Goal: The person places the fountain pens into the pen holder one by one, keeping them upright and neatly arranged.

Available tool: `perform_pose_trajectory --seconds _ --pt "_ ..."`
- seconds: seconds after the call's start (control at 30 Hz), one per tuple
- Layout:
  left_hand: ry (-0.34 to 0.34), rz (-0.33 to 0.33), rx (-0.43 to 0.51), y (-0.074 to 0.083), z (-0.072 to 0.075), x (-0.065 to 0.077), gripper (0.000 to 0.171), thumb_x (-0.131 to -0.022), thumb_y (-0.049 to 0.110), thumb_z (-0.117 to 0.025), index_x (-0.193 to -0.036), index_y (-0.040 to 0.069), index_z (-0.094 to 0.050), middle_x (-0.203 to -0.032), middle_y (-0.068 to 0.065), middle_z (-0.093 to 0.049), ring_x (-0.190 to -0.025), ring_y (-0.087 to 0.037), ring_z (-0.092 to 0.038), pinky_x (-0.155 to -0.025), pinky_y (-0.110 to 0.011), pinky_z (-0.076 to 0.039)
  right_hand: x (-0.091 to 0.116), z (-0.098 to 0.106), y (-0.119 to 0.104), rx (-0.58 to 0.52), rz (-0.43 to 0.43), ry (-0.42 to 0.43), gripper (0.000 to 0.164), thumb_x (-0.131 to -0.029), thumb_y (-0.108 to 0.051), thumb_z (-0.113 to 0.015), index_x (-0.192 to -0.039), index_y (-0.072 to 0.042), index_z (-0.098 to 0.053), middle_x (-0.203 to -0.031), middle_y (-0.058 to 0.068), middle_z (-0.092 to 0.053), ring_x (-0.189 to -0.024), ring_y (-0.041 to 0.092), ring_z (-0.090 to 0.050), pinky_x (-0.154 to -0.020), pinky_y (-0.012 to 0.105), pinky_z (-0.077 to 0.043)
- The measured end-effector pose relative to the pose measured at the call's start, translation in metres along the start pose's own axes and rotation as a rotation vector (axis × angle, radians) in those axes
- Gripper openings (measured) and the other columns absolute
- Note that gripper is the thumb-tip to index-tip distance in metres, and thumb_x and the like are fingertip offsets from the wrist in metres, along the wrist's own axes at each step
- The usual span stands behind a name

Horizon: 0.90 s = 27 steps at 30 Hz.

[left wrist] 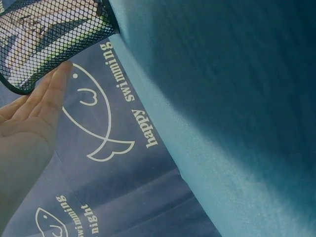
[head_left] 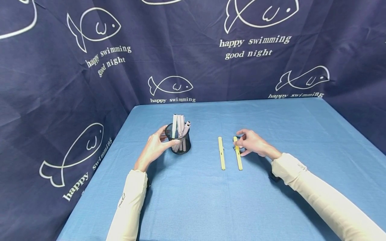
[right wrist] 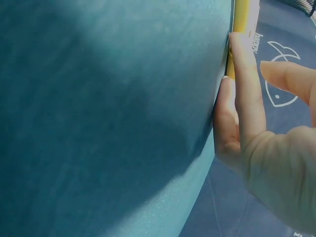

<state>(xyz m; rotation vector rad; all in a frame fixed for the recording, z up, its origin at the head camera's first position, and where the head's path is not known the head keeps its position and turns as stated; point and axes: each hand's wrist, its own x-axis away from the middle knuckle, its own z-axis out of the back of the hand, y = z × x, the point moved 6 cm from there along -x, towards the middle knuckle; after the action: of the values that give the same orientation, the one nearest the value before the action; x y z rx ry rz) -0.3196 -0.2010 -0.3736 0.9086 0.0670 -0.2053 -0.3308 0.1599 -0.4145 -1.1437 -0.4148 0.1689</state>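
Observation:
On the left side of the table my left hand (head_left: 153,146) grips a black mesh pen holder (head_left: 187,144), thumb on its near side and fingers around its left. Several pale pink and white pens (head_left: 180,122) stand in the holder. In the left wrist view the fingers (left wrist: 52,94) press against the mesh (left wrist: 52,47). My right hand (head_left: 252,143) holds the upper part of a yellow pen (head_left: 239,162) that lies on the cloth. The right wrist view shows fingertips at this yellow pen (right wrist: 241,17), with another digit raised off it. A second yellow pen (head_left: 221,155) lies just left of it.
A blue cloth (head_left: 193,201) covers the table. Dark blue curtains (head_left: 193,43) with white fish drawings and lettering hang behind it and along its left side. The two yellow pens lie nearly parallel, a small gap apart, to the right of the pen holder.

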Motion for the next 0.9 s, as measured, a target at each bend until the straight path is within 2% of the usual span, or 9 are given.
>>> perform_pose_trajectory --seconds 0.37,0.67,0.9 --pt "-0.001 0.005 0.001 0.0 0.0 -0.0001 0.088 -0.087 0.038 -0.084 -0.157 0.005 -0.041 -0.146 -0.021 -0.056 -0.128 -0.039 -0.059 -0.107 -0.051 -0.047 -0.0022 -0.0007 0.0003 0.049 -0.004 -0.004 0.068 -0.099 -0.004 -0.064 -0.154 0.015 -0.028 -0.108 0.022 -0.058 -0.089 0.025 -0.068 -0.075 0.042 -0.063" --pt "-0.003 0.01 0.014 0.0017 -0.0001 0.0009 0.088 -0.087 0.039 -0.085 -0.157 0.006 -0.042 -0.146 -0.019 -0.057 -0.128 -0.038 -0.059 -0.107 -0.051 -0.047 -0.0034 -0.0017 -0.0002 0.076 0.004 -0.025 0.07 -0.097 -0.003 -0.068 -0.152 0.017 -0.03 -0.104 0.02 -0.058 -0.088 0.028 -0.071 -0.073 0.042 -0.063" --pt "-0.001 0.012 0.005 0.0007 -0.0003 0.0006 0.088 -0.087 0.038 -0.084 -0.157 0.006 -0.041 -0.146 -0.023 -0.056 -0.128 -0.038 -0.059 -0.107 -0.05 -0.047 -0.0044 -0.0014 0.001 0.085 0.001 -0.026 0.072 -0.095 -0.003 -0.071 -0.151 0.018 -0.031 -0.098 0.016 -0.057 -0.081 0.025 -0.069 -0.072 0.042 -0.063"
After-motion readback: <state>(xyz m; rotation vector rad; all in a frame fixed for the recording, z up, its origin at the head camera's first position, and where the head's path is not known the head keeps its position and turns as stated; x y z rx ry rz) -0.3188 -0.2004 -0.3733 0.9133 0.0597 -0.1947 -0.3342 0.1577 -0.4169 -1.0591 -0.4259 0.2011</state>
